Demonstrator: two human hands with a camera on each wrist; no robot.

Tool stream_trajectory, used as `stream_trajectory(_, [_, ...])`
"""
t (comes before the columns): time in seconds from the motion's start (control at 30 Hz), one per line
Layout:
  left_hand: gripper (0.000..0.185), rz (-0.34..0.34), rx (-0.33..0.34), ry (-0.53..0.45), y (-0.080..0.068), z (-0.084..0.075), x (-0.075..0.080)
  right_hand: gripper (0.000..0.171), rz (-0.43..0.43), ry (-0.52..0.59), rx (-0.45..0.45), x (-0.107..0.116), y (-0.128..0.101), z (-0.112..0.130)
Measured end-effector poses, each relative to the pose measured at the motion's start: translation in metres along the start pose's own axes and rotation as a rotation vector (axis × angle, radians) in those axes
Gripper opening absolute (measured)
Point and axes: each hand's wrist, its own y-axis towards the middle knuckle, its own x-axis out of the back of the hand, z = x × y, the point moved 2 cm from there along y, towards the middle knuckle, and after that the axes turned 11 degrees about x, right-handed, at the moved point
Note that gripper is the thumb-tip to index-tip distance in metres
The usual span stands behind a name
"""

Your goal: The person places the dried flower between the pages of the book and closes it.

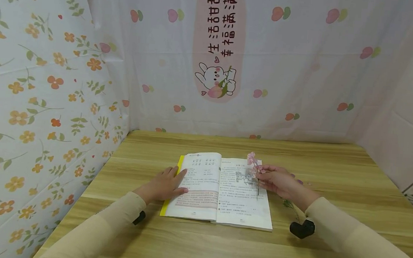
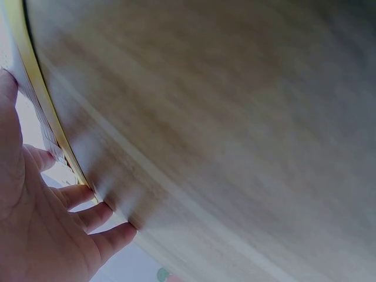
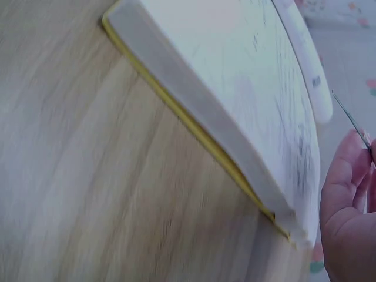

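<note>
Wooden table (image 1: 334, 171), floral cloth (image 1: 31, 91) at left, peach-print backdrop (image 1: 288, 62) with rabbit picture (image 1: 215, 81)

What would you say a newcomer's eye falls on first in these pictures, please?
Probably the open book with its yellow cover edge, lying in the middle of the wooden table. The left hand rests flat on its left page, while the right hand pinches a thin-stemmed pink flower sprig above the right page. Behind, a pink banner with a cartoon rabbit hangs on the back cloth.
</note>
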Motion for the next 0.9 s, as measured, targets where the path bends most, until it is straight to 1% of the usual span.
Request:
stream_trajectory(0.17, [0.075,0.000,-0.002,-0.013,-0.001,0.000,0.001,0.037,-0.002,-0.006,-0.011,-0.022,0.006,-0.004])
stream_trajectory(0.3, [0.075,-0.007,-0.015,-0.014,-0.001,0.001,0.000,0.034,-0.013,-0.010,-0.017,-0.039,0.012,-0.008])
stream_trajectory(0.47, [0.076,0.010,-0.007,-0.021,-0.001,0.001,-0.001,0.030,-0.042,-0.037,-0.039,-0.056,0.017,-0.014])
stream_trajectory(0.67, [0.077,0.007,-0.003,0.004,-0.002,0.000,0.000,0.031,-0.076,-0.063,-0.067,-0.070,0.021,-0.017])
stream_trajectory(0.9, [0.077,-0.004,-0.007,0.007,-0.001,0.001,0.000,0.029,-0.117,-0.099,-0.078,-0.077,0.024,-0.022])
